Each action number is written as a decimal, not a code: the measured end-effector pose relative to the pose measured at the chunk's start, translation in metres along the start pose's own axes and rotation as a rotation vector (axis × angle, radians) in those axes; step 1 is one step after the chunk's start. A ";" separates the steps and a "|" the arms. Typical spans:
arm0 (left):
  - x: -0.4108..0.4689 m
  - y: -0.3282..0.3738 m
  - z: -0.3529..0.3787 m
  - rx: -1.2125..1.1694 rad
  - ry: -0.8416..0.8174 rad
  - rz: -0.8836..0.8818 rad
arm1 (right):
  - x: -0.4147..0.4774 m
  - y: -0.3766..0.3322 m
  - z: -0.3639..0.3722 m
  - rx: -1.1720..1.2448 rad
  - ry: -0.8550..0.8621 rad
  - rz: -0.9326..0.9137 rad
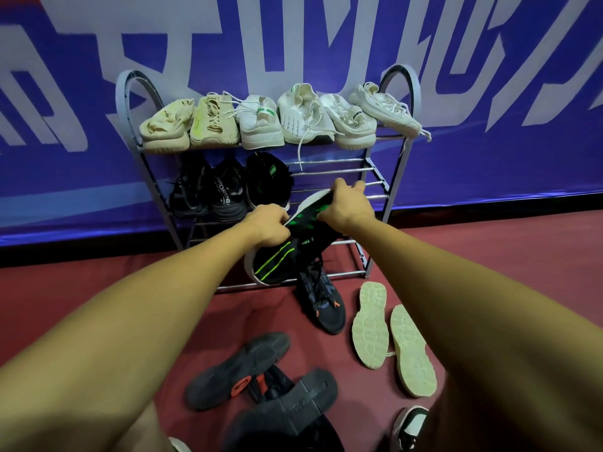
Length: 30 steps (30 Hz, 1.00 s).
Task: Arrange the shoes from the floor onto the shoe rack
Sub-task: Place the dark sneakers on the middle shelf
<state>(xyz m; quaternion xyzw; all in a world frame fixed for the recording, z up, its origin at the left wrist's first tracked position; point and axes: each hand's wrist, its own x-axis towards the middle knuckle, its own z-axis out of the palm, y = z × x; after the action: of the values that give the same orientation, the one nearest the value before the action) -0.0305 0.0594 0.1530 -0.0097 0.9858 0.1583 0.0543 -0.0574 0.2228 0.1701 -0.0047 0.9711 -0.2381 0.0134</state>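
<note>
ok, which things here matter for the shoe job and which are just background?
Job: grey metal shoe rack; black green-striped shoes held by left hand and right hand; floor shoes: black-orange sneaker, upturned cream-soled pair, upturned black-soled shoes.
Just there: blue-white banner, red floor.

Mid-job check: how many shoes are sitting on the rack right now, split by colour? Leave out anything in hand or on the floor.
Beige shoes: 2, top shelf
White shoes: 4, top shelf
Black shoes: 3, shelf below
Total: 9 on the shoe rack
</note>
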 end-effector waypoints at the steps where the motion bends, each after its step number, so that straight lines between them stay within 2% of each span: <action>1: 0.003 -0.001 0.001 -0.073 0.015 -0.037 | 0.000 0.002 0.001 0.014 -0.030 0.022; 3: 0.007 -0.002 0.003 -0.262 0.023 -0.102 | -0.002 0.005 0.003 0.027 -0.137 0.044; 5: 0.013 -0.003 0.008 -0.507 0.002 -0.150 | -0.003 0.009 0.004 0.063 -0.249 -0.008; 9: 0.020 0.004 0.013 -0.794 0.051 -0.218 | -0.010 0.017 -0.004 0.455 -0.425 -0.008; 13: 0.020 0.017 0.006 -1.008 0.066 -0.267 | -0.005 0.026 -0.013 0.701 -0.597 -0.029; 15: 0.025 0.020 0.002 -1.122 0.090 -0.304 | 0.004 0.035 -0.013 0.734 -0.703 -0.058; 18: 0.036 0.020 0.002 -1.218 0.132 -0.350 | 0.010 0.039 -0.009 0.533 -0.636 -0.143; 21: 0.047 0.019 0.005 -1.236 0.121 -0.314 | 0.021 0.040 0.000 0.552 -0.561 -0.122; 24: 0.053 0.020 0.007 -1.265 -0.002 -0.283 | 0.032 0.044 0.007 0.603 -0.537 -0.065; 26: 0.053 0.020 0.009 -1.213 -0.125 -0.344 | 0.040 0.048 0.010 0.592 -0.484 -0.054; 28: 0.058 0.015 0.014 -1.127 -0.235 -0.405 | 0.051 0.050 0.013 0.514 -0.424 -0.051; 30: 0.065 0.010 0.016 -1.128 -0.253 -0.429 | 0.061 0.050 0.018 0.429 -0.392 -0.058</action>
<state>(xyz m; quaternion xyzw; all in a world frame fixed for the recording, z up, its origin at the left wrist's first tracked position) -0.0942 0.0735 0.1333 -0.2160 0.7122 0.6409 0.1881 -0.1185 0.2576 0.1301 -0.0753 0.8770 -0.4326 0.1948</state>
